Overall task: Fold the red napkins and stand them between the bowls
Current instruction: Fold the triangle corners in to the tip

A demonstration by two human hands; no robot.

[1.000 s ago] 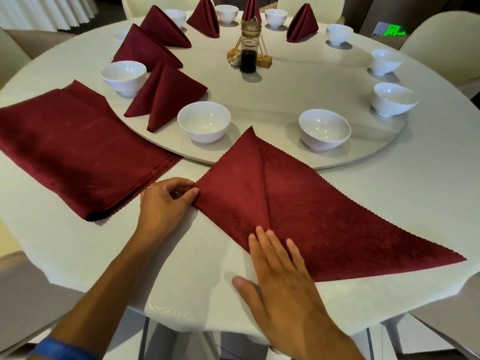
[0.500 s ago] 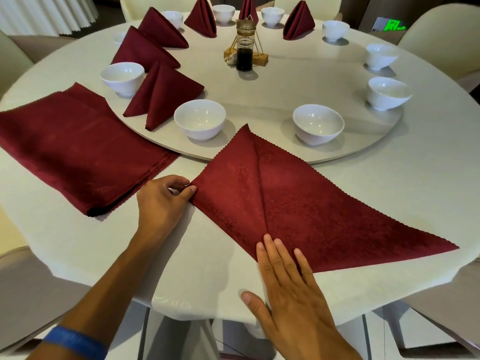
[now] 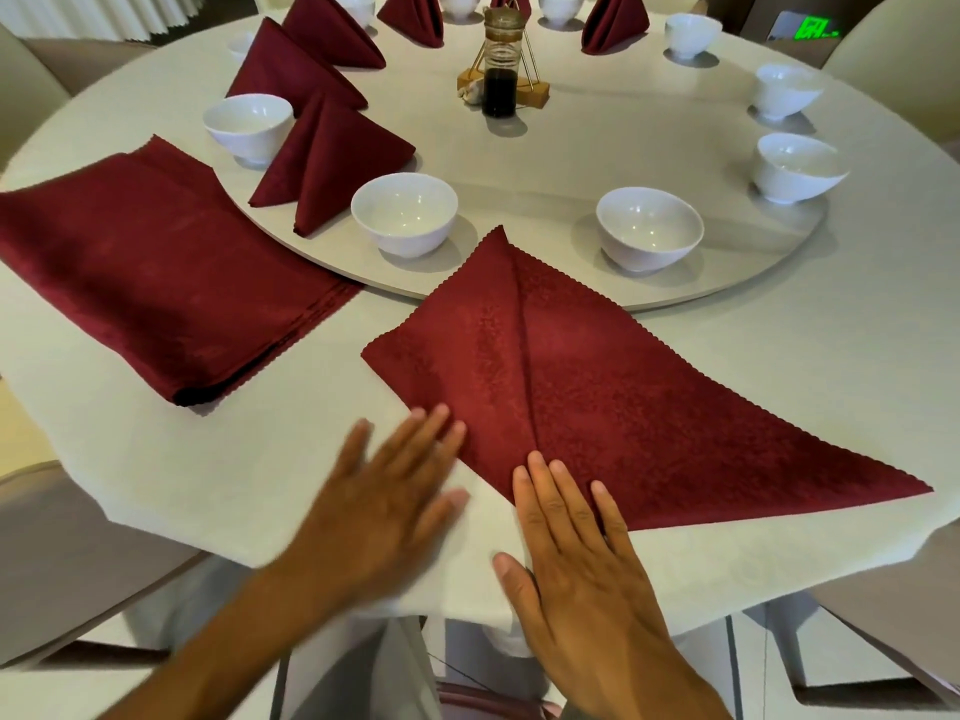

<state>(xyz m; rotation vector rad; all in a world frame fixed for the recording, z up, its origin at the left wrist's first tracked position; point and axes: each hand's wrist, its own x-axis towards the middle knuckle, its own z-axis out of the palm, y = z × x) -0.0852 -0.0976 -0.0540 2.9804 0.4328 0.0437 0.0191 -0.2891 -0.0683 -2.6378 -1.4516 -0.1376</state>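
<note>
Nearest to me, my right hand (image 3: 576, 558) lies flat with the fingers straight, its fingertips (image 3: 540, 472) pressing on the near point of the half-folded red napkin (image 3: 597, 407), just where the centre crease comes down to the table edge; the palm sits on the white tablecloth (image 3: 260, 470). My left hand (image 3: 387, 504) is beside it, blurred, fingers spread and straight, gripping nothing; its fingertips reach the napkin's left near edge, though I cannot tell whether they touch the cloth. The napkin lies flat ahead of both hands: its left flap is folded in to the crease, its right side stretches out to a long point toward the table's right edge, and its top tip lies over the rim of the turntable (image 3: 727, 291), between two white bowls, the left bowl (image 3: 405, 215) and the right bowl (image 3: 649, 228). To the left of the napkin, well apart from my hands, a stack of flat red napkins (image 3: 156, 283) rests on the tablecloth. Farther on the turntable a folded napkin (image 3: 332, 158) stands between the left bowl and another bowl (image 3: 248, 124), with more folded napkins and bowls ringing the far side. At the centre stands a sauce bottle (image 3: 500, 65) in a small stand.
</note>
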